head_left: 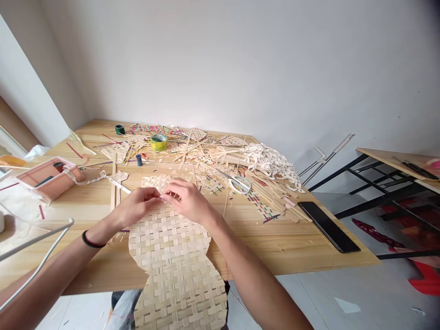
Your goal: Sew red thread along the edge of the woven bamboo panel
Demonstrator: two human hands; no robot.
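Note:
A long sheet woven from pale bamboo strips (pixel 172 238) has wavy, lobed edges. It lies over the front of the table and hangs past its edge towards me. My left hand (pixel 141 202) is closed in a pinch at the narrower far part of the sheet. Against it, fingertip to fingertip, my right hand (pixel 185 199) is closed as well. Both seem to grip strips of the weave, though the fingers hide the exact spot. A white ribbon (pixel 118 184) runs from the left to just behind my left hand; whether it is held does not show.
Scissors (pixel 240 184), loose strips (pixel 271 190), white curled shavings (pixel 275 160) and a yellow tape roll (pixel 158 142) cover the wooden table (pixel 254 250). A pink box (pixel 51 178) and a white cable (pixel 41 261) are at left, a black phone (pixel 328 227) at right.

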